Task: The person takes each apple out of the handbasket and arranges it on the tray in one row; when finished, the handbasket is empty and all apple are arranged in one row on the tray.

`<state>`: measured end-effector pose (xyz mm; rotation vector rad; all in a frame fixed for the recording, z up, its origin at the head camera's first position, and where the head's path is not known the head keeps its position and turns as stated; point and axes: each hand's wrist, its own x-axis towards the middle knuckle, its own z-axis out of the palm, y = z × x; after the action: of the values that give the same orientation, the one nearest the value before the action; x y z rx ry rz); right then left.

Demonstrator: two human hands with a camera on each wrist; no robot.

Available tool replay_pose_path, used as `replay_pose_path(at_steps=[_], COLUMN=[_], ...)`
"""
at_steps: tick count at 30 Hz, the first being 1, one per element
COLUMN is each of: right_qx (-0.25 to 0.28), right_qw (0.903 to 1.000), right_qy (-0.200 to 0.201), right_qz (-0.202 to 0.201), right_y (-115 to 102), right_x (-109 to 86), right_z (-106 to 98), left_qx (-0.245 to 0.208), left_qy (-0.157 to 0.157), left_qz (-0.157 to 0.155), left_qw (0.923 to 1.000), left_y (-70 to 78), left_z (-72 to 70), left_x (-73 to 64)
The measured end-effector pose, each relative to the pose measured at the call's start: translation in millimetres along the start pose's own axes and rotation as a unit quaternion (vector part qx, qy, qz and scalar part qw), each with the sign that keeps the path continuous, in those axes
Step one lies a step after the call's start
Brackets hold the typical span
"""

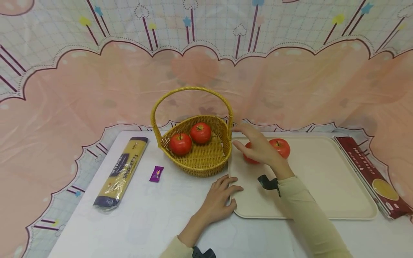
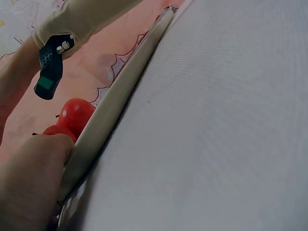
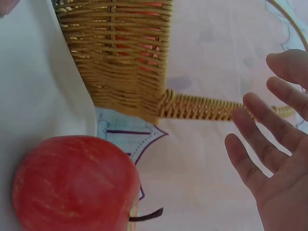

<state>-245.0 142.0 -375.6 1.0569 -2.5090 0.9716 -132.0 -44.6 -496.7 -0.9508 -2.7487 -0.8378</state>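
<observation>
My right hand point(image 1: 258, 145) is raised over the left part of the beige tray point(image 1: 322, 186), its fingers spread beside the right end of the wicker basket's handle point(image 1: 191, 88). In the right wrist view that hand point(image 3: 284, 139) holds nothing. Below it a red apple point(image 1: 248, 154), partly hidden by the hand, lies in the tray with a second apple point(image 1: 280, 147) next to it. The wicker basket point(image 1: 206, 157) contains two more apples, one left point(image 1: 180, 144) and one further back point(image 1: 200, 133). My left hand point(image 1: 221, 200) rests on the tray's left rim, relaxed fingers reaching inside.
A pack of spaghetti point(image 1: 122, 173) lies at the table's left, with a small purple wrapped sweet point(image 1: 156, 174) between it and the basket. Along the tray's right edge is a dark red packet point(image 1: 371, 175). A patterned cloth point(image 1: 290, 89) hangs behind the white table point(image 1: 145, 222).
</observation>
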Motion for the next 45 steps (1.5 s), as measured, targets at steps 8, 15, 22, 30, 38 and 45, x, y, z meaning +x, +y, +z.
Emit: replay_pose_path(at_steps=[8, 15, 22, 30, 38, 45], right_qx=[-0.023, -0.042, -0.05, -0.07, -0.099, -0.124], right_qw=[0.9992, 0.9973, 0.9943, 0.99, 0.9833, 0.9751], right_qy=[-0.029, -0.057, -0.086, -0.103, -0.134, -0.172], right_qz=[-0.013, -0.016, -0.04, -0.066, -0.074, -0.066], right_y=[-2, -9, -12, -14, -17, -15], right_x=[11.7, 23.3, 35.9, 45.3, 58.3, 71.1], right_z=[11, 17, 23, 27, 32, 36], left_qx=[0.002, -0.003, -0.007, -0.006, -0.009, 0.001], left_qy=[0.0, 0.003, 0.002, 0.0, 0.001, 0.012], left_qz=[-0.002, 0.0, -0.004, -0.003, -0.001, 0.011], left_qw=[1.0, 1.0, 1.0, 1.0, 1.0, 0.9999], left_y=[-0.3, -0.3, 0.6, 1.0, 0.6, 1.7], left_z=[-0.3, -0.9, -2.2, -2.4, -1.3, -0.8], left_x=[-0.3, -0.5, 0.0, -0.1, -0.6, -0.4])
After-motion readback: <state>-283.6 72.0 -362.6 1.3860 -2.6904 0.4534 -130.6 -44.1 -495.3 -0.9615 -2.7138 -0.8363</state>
